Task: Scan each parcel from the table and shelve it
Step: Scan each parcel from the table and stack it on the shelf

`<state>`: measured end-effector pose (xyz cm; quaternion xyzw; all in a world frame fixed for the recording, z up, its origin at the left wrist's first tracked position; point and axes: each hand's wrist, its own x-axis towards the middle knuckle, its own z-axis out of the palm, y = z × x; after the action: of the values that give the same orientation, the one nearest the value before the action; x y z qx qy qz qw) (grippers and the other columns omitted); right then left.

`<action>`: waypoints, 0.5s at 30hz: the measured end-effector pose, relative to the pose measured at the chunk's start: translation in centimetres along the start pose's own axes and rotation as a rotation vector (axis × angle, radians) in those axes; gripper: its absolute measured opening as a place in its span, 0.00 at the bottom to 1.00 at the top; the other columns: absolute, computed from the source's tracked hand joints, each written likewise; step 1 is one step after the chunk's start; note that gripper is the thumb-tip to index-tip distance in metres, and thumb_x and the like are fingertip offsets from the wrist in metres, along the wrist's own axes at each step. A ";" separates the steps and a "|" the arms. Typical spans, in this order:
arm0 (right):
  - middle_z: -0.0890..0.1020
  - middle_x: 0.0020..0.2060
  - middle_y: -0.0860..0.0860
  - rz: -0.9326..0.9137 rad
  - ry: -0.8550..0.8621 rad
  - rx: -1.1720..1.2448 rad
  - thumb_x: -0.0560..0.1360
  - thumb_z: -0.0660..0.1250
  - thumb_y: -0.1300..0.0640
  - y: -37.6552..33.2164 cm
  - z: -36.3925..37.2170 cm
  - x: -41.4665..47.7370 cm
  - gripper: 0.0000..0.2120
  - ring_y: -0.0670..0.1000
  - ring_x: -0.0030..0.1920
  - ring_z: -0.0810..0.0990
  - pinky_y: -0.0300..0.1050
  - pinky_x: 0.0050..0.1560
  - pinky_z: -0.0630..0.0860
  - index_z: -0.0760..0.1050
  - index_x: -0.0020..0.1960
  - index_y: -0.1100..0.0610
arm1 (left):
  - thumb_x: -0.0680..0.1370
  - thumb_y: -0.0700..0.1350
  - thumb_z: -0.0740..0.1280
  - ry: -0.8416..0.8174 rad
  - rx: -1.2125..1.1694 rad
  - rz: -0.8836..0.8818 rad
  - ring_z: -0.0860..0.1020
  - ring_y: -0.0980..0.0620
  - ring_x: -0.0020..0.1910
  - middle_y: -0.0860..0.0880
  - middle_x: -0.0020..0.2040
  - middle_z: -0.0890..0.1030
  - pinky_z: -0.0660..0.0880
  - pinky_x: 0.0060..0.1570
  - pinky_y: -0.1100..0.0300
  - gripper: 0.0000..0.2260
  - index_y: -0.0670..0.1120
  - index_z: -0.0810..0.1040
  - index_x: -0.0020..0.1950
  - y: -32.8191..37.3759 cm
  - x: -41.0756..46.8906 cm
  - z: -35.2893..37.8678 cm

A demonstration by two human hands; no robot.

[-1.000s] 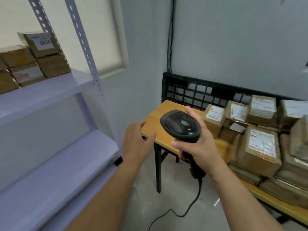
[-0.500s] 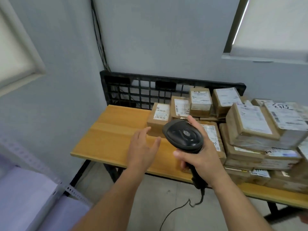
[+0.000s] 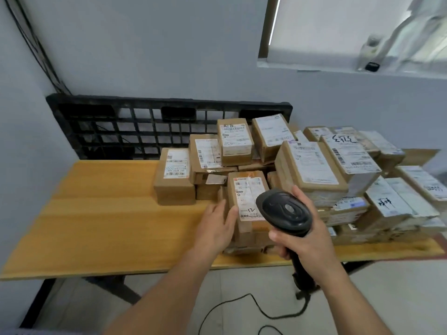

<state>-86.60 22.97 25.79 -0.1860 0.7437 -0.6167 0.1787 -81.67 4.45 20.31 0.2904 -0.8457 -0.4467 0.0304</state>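
Observation:
A heap of brown cardboard parcels with white labels covers the right half of the wooden table (image 3: 101,228). My right hand (image 3: 307,240) grips a black barcode scanner (image 3: 284,211) by its handle, its head held over the nearest parcel (image 3: 246,189), which lies on the front of the heap. My left hand (image 3: 215,226) touches that parcel's left side, thumb against its front corner, fingers fairly straight. The scanner hides the right part of the parcel's label.
A separate parcel (image 3: 174,177) stands at the heap's left edge. A black plastic pallet (image 3: 121,126) leans on the wall behind the table. The scanner cable (image 3: 242,303) trails on the floor. A window (image 3: 350,30) is at upper right.
The view swung right from the shelf to the table. Both hands moved forward to the heap; my left hand now touches the front parcel, and the scanner sits over it.

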 end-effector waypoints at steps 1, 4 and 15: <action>0.80 0.55 0.51 0.013 0.005 0.006 0.67 0.75 0.72 0.2 -0.5 0.1 0.46 0.55 0.28 0.78 0.47 0.30 0.79 0.64 0.69 0.33 | 0.82 0.60 0.52 -0.008 0.011 -0.010 0.61 0.48 0.74 0.47 0.76 0.60 0.64 0.70 0.52 0.27 0.49 0.58 0.78 0.2 0.0 0.4; 0.79 0.55 0.52 0.045 -0.004 0.018 0.67 0.74 0.73 0.8 -1.5 0.5 0.45 0.54 0.27 0.78 0.45 0.29 0.78 0.63 0.70 0.36 | 0.82 0.59 0.51 -0.031 -0.033 -0.055 0.63 0.48 0.72 0.45 0.75 0.62 0.65 0.67 0.54 0.26 0.49 0.57 0.78 0.5 0.2 1.4; 0.77 0.59 0.48 0.070 -0.200 -0.003 0.67 0.77 0.68 2.7 -2.7 0.6 0.46 0.53 0.30 0.80 0.43 0.32 0.78 0.61 0.73 0.36 | 0.77 0.67 0.51 0.030 -0.284 0.027 0.70 0.57 0.64 0.59 0.69 0.69 0.77 0.57 0.50 0.25 0.68 0.53 0.75 0.1 -2.6 3.3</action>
<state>-88.57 25.40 23.62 -0.2209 0.7292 -0.5872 0.2731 -80.55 8.25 18.98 0.2784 -0.7772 -0.5571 0.0901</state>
